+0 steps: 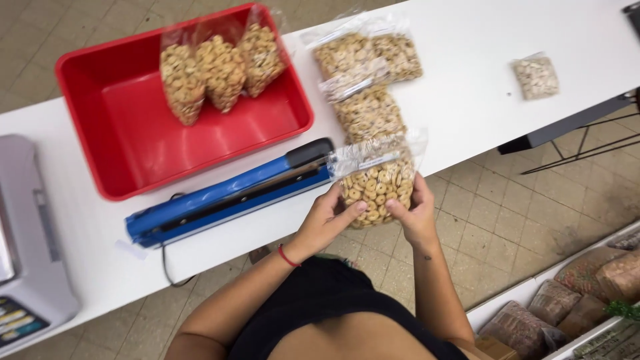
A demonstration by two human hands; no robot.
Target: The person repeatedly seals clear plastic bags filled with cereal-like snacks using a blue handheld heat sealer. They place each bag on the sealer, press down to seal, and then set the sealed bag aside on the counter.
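Observation:
A clear plastic bag of pale ring-shaped cereal (377, 181) is held upright at the table's near edge, my left hand (328, 217) and my right hand (413, 210) gripping its two sides. Its open top edge sits beside the right end of a blue bar-shaped heat sealer (230, 195) lying on the white table (467, 100). A red wristband circles my left wrist.
A red plastic tub (127, 133) holds three filled bags at its far side. Three more filled bags (367, 73) lie behind the held one, a small bag (536, 77) farther right. A grey scale (27, 253) sits at the left. Boxes of bagged goods (573, 300) stand on the floor.

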